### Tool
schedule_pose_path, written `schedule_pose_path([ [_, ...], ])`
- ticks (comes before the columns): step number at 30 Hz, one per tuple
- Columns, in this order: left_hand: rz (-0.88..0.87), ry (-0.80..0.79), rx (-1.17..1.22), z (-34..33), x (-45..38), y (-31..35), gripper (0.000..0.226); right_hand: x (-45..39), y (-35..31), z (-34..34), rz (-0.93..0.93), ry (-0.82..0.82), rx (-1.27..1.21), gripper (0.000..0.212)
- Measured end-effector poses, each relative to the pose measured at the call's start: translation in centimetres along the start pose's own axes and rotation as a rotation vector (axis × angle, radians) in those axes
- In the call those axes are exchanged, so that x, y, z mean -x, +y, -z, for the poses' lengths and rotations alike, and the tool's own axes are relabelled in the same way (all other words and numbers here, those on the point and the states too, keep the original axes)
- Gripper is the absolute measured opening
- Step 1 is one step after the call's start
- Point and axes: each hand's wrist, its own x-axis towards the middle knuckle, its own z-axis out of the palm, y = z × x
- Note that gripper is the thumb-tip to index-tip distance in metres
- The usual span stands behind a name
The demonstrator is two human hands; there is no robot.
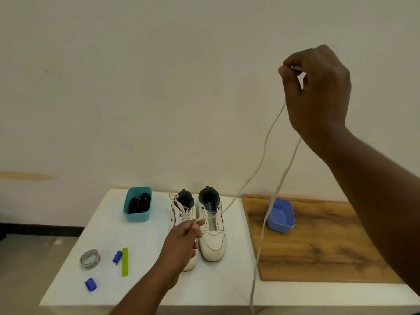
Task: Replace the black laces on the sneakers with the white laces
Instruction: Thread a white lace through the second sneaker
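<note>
1. Nearest the camera, the person's right hand [318, 92] is lifting high, pinching the white lace [261, 164] between thumb and fingertips; raising it this far is probably drawing the slack through the eyelets.
2. Two strands are falling from that hand: one is running down to the right sneaker [212, 226], the other is hanging loose past the front edge of the counter [141, 280].
3. Lower down, the left hand [184, 239] is gripping the lace's other stretch just beside that sneaker's eyelets, seemingly anchoring it so that the pull does not drag the shoe.
4. Only the upper eyelets of the right sneaker are carrying lace (the lower ones are showing bare), so I judge the threading barely started.
5. Its partner, the left sneaker [181, 210], is already wearing white lace.
6. Behind, a teal tub [137, 212] is holding the removed black laces [139, 203], kept apart from the work.
7. A blue tub [281, 215] is sitting on the wooden board [318, 246].
8. Printing on the insole and the left sneaker's side emblem are too small to read.
</note>
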Motion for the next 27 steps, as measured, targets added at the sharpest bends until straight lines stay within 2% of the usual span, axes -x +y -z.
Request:
schedule_pose_path([
  [4, 0.004, 0.011, -0.101, 0.0, -1.4, -1.9, 0.025, -0.1, 1.7, -1.3, -0.006, 0.043, -0.047, 0.017],
  [9, -0.017, 0.076, -0.024, -1.2, -3.1, -2.6, 0.019, 1.9, 2.9, -3.1, -0.095, 0.024, -0.201, 0.015],
  [14, 0.044, 0.077, 0.043, -2.8, -4.7, -2.0, 0.025, 4.5, 4.8, -6.7, -0.321, -0.083, -0.356, 0.02],
  [17, 0.02, 0.102, 0.017, -3.1, -5.4, -1.8, 0.027, 2.1, 6.4, -7.8, -0.396, -0.087, -0.371, 0.021],
  [20, 0.005, 0.114, -0.021, -3.6, -6.0, -2.0, 0.025, -1.7, 7.7, -7.6, -0.373, -0.016, -0.367, 0.019],
  [23, 0.036, 0.112, -0.036, -4.0, -6.5, -2.6, 0.022, -4.3, 8.2, -7.7, -0.444, -0.015, -0.439, 0.005],
  [27, 0.089, 0.071, -0.02, -4.8, -6.6, -3.8, 0.022, -4.0, 7.9, -8.0, -0.469, -0.099, -0.482, 0.018],
])
